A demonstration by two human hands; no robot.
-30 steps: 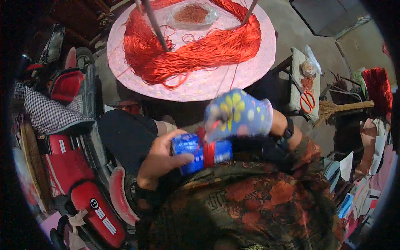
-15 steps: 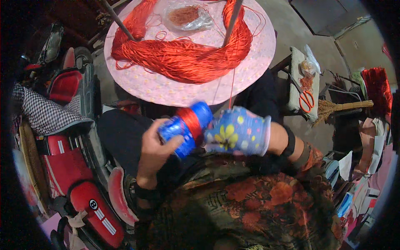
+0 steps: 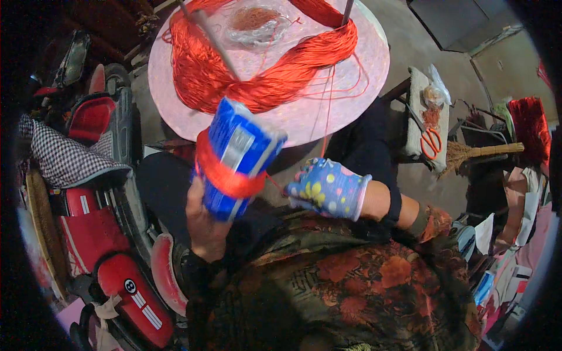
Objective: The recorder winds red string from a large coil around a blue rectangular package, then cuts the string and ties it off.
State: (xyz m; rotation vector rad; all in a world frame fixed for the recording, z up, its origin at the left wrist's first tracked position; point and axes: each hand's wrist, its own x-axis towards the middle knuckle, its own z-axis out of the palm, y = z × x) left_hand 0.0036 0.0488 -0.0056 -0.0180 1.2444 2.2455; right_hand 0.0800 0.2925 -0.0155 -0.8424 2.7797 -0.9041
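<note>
left of centre in the frame, overlapping the near table edge in view: a blue plastic-wrapped packet with a silver patch, tilted, girdled by a broad band of glossy red cord. the bare left hand is clamped on the packet's lower end, its fingers partly hidden from me. near mid-frame, the right hand in a blue flowered knit glove stands apart from the packet, fingers curled closed on a thin red strand; one side runs to the band, the other up to the table.

i read the step as winding: strand drawn from a large loose hank of red cord onto the packet. my judgement: the next turn calls for even tension at the glove and a steady packet, so the strand lands on the band.

counts: one packet, one band, two hands, one glove, one hank. upper middle: one round pink table top, one clear bag of reddish-brown strands, two grey rods plainly, perhaps a third at the top edge. right side: one pair of orange-handled scissors on one pale cloth-topped stool, one straw broom.
</note>
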